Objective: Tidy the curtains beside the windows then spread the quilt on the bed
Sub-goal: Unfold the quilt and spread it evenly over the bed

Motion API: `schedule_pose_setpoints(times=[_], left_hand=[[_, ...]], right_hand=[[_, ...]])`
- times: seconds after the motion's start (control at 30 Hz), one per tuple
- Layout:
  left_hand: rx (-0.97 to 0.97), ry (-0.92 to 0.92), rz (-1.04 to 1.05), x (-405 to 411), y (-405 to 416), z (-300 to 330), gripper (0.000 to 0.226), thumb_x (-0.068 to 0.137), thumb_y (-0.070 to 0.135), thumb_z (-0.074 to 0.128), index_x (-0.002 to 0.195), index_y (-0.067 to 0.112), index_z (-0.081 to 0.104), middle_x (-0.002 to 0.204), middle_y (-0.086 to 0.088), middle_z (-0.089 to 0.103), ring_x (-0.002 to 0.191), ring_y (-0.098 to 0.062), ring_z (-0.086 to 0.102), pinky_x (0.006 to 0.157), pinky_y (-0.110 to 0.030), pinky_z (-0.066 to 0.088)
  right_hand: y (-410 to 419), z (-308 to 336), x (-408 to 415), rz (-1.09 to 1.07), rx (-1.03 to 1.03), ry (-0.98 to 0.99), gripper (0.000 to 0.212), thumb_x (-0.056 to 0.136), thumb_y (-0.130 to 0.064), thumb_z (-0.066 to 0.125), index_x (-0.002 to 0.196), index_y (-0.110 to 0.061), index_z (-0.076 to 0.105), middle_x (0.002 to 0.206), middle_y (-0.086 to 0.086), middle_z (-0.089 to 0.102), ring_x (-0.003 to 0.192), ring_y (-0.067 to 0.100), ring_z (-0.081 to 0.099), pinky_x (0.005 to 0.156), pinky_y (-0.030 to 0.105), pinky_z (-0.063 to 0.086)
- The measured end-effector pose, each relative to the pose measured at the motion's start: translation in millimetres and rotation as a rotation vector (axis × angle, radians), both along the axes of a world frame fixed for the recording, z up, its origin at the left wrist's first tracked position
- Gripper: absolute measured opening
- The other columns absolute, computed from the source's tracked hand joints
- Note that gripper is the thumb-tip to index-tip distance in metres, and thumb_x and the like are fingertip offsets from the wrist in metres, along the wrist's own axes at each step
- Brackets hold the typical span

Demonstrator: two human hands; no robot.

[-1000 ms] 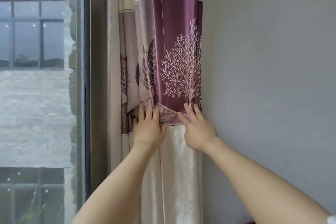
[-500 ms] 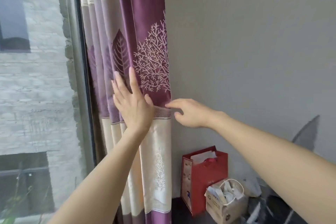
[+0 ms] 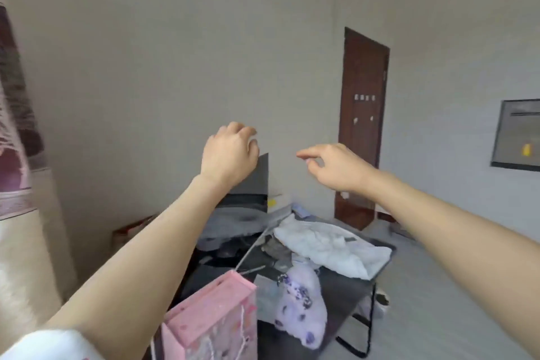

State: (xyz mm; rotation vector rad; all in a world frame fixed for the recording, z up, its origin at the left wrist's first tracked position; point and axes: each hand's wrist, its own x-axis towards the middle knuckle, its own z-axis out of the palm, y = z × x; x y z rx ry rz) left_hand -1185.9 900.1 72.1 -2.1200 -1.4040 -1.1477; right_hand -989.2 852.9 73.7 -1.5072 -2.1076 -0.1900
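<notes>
The purple and cream curtain [image 3: 14, 155] hangs blurred at the far left edge of the head view. Both hands are raised in mid-air before the bare wall, away from the curtain. My left hand [image 3: 229, 155] has its fingers curled loosely inward and holds nothing. My right hand [image 3: 336, 168] is turned sideways with fingers relaxed and slightly apart, also holding nothing. No bed or quilt can be identified for certain.
A dark folding table [image 3: 344, 298] below my arms carries a white cloth [image 3: 327, 245], a pink gift bag [image 3: 213, 318], a spotted plastic bag [image 3: 304, 298] and dark items. A brown door [image 3: 362, 126] stands in the far wall. A framed panel [image 3: 517, 137] hangs at right.
My view has swung right from the window and curtain toward the room. Both hands have come off the curtain and now hang free in the air.
</notes>
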Motion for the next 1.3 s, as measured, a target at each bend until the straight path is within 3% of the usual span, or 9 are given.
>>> schedule_pose_setpoints(times=[0.1,0.33,0.5,0.67,0.87,0.97,1.07,1.17,1.3], left_hand=[[-0.128,0.082,-0.234,114.2,-6.5,-21.3,0.037,0.095,0.025,0.042,0.129,0.017,0.053,0.130,-0.009,0.055,0.117,-0.032,0.053,0.092,-0.040,0.045],[-0.350,0.303,-0.814,413.1,-103.2,-78.5,0.043,0.096,0.032,0.042,0.137,0.020,0.043,0.136,-0.006,0.051,0.125,-0.027,0.048,0.099,-0.038,0.042],[-0.384,0.425,-1.194,584.7,-216.8,-108.8,0.036,0.094,0.036,0.044,0.126,0.022,0.055,0.129,-0.002,0.058,0.117,-0.024,0.055,0.097,-0.036,0.045],[-0.406,0.618,-1.541,711.0,-363.7,-163.4,0.034,0.093,0.033,0.047,0.121,0.019,0.060,0.128,-0.007,0.059,0.121,-0.026,0.053,0.099,-0.035,0.043],[-0.462,0.790,-1.916,785.3,-538.5,-217.9,0.030,0.093,0.024,0.051,0.118,0.012,0.062,0.124,-0.008,0.061,0.116,-0.025,0.056,0.096,-0.031,0.043],[-0.489,0.853,-2.076,798.6,-638.9,-237.8,0.027,0.091,0.023,0.052,0.114,0.014,0.065,0.122,-0.005,0.064,0.112,-0.023,0.059,0.095,-0.032,0.046],[-0.478,0.888,-2.156,801.7,-721.0,-254.5,0.027,0.091,0.027,0.049,0.113,0.020,0.065,0.122,-0.002,0.062,0.113,-0.025,0.058,0.095,-0.035,0.046],[-0.445,0.896,-2.247,805.4,-807.4,-270.4,0.027,0.092,0.030,0.046,0.112,0.023,0.064,0.124,0.000,0.060,0.114,-0.024,0.057,0.094,-0.034,0.046],[-0.386,0.863,-2.313,818.9,-921.9,-281.4,0.031,0.095,0.028,0.043,0.120,0.020,0.059,0.131,0.003,0.055,0.120,-0.020,0.051,0.094,-0.030,0.042]], right_hand=[[-49.3,-16.9,105.7,-0.244,-0.014,0.054,0.034,0.091,-0.016,0.043,0.120,-0.017,0.061,0.125,0.007,0.064,0.121,0.025,0.054,0.104,0.033,0.040],[-241.6,-72.1,333.0,-0.868,-0.181,0.237,0.040,0.094,-0.014,0.037,0.131,-0.014,0.050,0.133,0.006,0.056,0.126,0.023,0.047,0.103,0.027,0.035],[-385.9,-108.3,445.7,-1.285,-0.198,0.267,0.034,0.092,-0.018,0.039,0.118,-0.014,0.060,0.124,0.012,0.062,0.117,0.032,0.053,0.098,0.037,0.044],[-538.7,-170.0,492.9,-1.643,-0.298,0.319,0.031,0.093,-0.018,0.038,0.109,-0.011,0.063,0.121,0.013,0.063,0.110,0.034,0.056,0.093,0.040,0.045],[-698.9,-228.7,475.6,-1.985,-0.298,0.584,0.032,0.092,-0.011,0.038,0.111,-0.003,0.061,0.124,0.014,0.062,0.115,0.033,0.054,0.099,0.039,0.041],[-779.2,-241.8,453.5,-2.173,-0.251,0.660,0.036,0.093,-0.012,0.037,0.121,-0.012,0.060,0.130,0.008,0.059,0.119,0.030,0.053,0.100,0.032,0.040],[-840.7,-248.4,435.9,-2.328,-0.159,0.712,0.035,0.092,-0.010,0.038,0.119,-0.012,0.061,0.124,0.012,0.063,0.114,0.033,0.056,0.095,0.033,0.043],[-907.1,-259.1,429.2,-2.453,-0.015,0.720,0.037,0.092,-0.009,0.037,0.121,-0.009,0.059,0.126,0.011,0.062,0.118,0.032,0.054,0.100,0.034,0.042],[-1001.4,-270.7,436.0,-2.497,0.106,0.704,0.036,0.091,-0.007,0.034,0.118,-0.001,0.057,0.121,0.013,0.062,0.114,0.032,0.053,0.097,0.039,0.044]])
